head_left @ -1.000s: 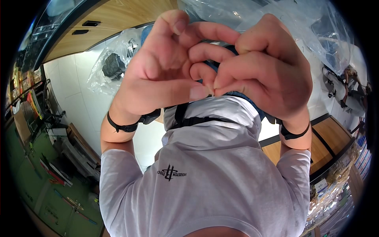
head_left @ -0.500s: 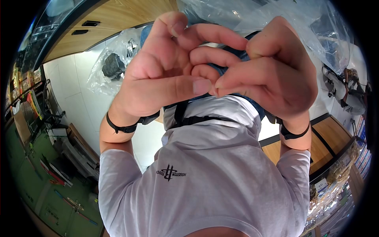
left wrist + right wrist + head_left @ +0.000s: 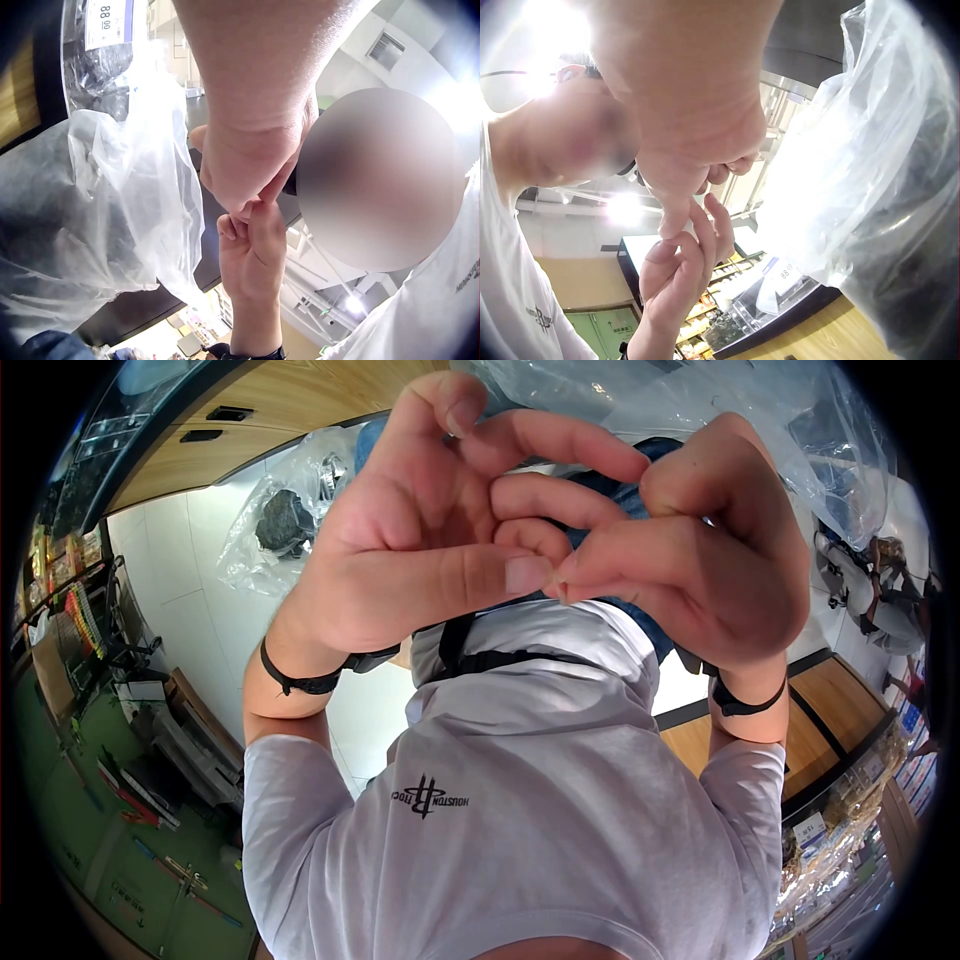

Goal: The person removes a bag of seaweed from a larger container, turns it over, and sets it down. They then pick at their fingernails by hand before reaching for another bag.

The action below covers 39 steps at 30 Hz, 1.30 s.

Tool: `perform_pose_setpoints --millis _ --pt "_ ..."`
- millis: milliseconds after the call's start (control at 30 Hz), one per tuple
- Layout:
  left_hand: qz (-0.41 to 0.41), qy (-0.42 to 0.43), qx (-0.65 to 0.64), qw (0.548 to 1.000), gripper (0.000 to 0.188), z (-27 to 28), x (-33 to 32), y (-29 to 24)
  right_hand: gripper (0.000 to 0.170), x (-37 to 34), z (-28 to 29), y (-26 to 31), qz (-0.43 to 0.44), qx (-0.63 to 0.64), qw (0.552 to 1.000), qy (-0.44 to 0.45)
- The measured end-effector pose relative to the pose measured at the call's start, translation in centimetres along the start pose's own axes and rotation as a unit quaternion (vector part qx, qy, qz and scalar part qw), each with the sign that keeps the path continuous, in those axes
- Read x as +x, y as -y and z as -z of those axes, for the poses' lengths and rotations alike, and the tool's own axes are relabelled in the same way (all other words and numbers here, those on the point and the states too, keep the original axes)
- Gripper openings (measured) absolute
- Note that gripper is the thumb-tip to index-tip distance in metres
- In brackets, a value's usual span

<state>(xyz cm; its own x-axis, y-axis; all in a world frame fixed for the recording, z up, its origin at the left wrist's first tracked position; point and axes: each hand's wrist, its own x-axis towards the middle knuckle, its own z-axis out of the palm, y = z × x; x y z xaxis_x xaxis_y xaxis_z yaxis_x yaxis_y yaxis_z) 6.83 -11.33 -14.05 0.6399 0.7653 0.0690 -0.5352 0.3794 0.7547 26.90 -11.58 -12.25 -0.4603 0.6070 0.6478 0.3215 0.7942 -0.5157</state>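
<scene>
Both hands are held up before the body, their fingertips meeting at a tiny pale thing (image 3: 557, 580), too small to make out. My left hand (image 3: 410, 545) has its palm turned up; the straight thumb presses toward the curled lower fingers at that spot, while the index finger arcs across toward the other hand. My right hand (image 3: 710, 555) pinches there with thumb and index finger, its remaining fingers folded in. In the left wrist view, the left hand (image 3: 247, 161) overlaps the right hand (image 3: 255, 251). The right wrist view shows the left thumb (image 3: 660, 251) close under the right thumb (image 3: 675, 216).
Clear plastic sheeting (image 3: 690, 395) lies beyond the hands. A clear bag with a dark thing (image 3: 285, 525) inside lies on the pale floor. Wooden drawers (image 3: 270, 410) stand at the upper left, a wooden cabinet (image 3: 840, 700) at the right. Another person (image 3: 890, 600) is at the far right.
Both hands have shifted slightly to the right, with their fingertips still together. The left fingers show a little more spread from the right hand.
</scene>
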Motion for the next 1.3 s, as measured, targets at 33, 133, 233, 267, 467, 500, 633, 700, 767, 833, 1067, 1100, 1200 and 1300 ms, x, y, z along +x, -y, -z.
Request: perform_pose_setpoints --millis 33,133,233,267,467,500,633,700,767,833,1067,1100,1200,1300 --pt "0.0 -0.002 0.001 1.0 0.062 0.0 0.0 0.0 0.022 0.0 0.0 0.1 -0.003 -0.006 1.0 -0.005" --pt "-0.006 0.001 0.0 1.0 0.062 -0.1 0.1 0.2 0.023 -0.1 0.4 0.5 -0.006 -0.038 0.999 0.011" --pt "-0.005 -0.008 0.006 1.0 0.062 -0.3 0.1 0.2 0.024 0.3 0.2 0.9 -0.013 -0.038 0.999 0.008" --pt "-0.005 -0.008 0.006 1.0 0.062 -0.2 0.1 0.2 0.024 0.4 0.2 1.1 -0.013 -0.037 0.999 0.008" --pt "-0.003 -0.005 0.011 1.0 0.062 -0.5 0.2 0.3 0.026 0.2 0.2 1.1 -0.024 -0.033 0.999 -0.003" --pt "-0.003 -0.011 0.004 1.0 0.063 -0.6 0.2 0.3 0.027 0.1 0.3 1.1 -0.025 -0.033 0.999 0.0" --pt "-0.008 0.002 0.01 1.0 0.063 -0.5 0.2 0.3 0.027 0.0 0.3 1.1 -0.029 -0.033 0.999 -0.002" --pt "-0.006 0.001 0.009 1.0 0.063 -0.6 0.2 0.2 0.028 0.0 0.2 1.1 -0.03 -0.033 0.999 -0.008" --pt "-0.003 0.0 0.008 1.0 0.063 -0.6 0.3 0.1 0.028 -0.1 0.2 1.1 -0.031 -0.033 0.999 -0.01" --pt "-0.005 0.004 0.005 1.0 0.063 -0.5 0.3 0.1 0.028 -0.1 0.1 1.1 -0.031 -0.025 0.999 -0.017" --pt "-0.002 -0.001 0.009 1.0 0.062 -0.4 0.3 0.1 0.028 0.1 0.1 1.2 -0.03 -0.034 0.999 -0.014" --pt "-0.004 0.008 0.01 1.0 0.062 -0.2 0.4 0.1 0.028 0.0 0.2 1.1 -0.028 -0.039 0.999 -0.011" --pt "-0.01 0.007 0.015 1.0 0.062 -0.3 0.4 0.0 0.025 0.9 0.6 1.3 -0.009 -0.073 0.997 0.021" --pt "-0.024 0.011 0.03 0.999 0.062 -0.4 0.6 0.0 0.025 0.5 0.3 0.9 0.02 -0.077 0.997 0.02"
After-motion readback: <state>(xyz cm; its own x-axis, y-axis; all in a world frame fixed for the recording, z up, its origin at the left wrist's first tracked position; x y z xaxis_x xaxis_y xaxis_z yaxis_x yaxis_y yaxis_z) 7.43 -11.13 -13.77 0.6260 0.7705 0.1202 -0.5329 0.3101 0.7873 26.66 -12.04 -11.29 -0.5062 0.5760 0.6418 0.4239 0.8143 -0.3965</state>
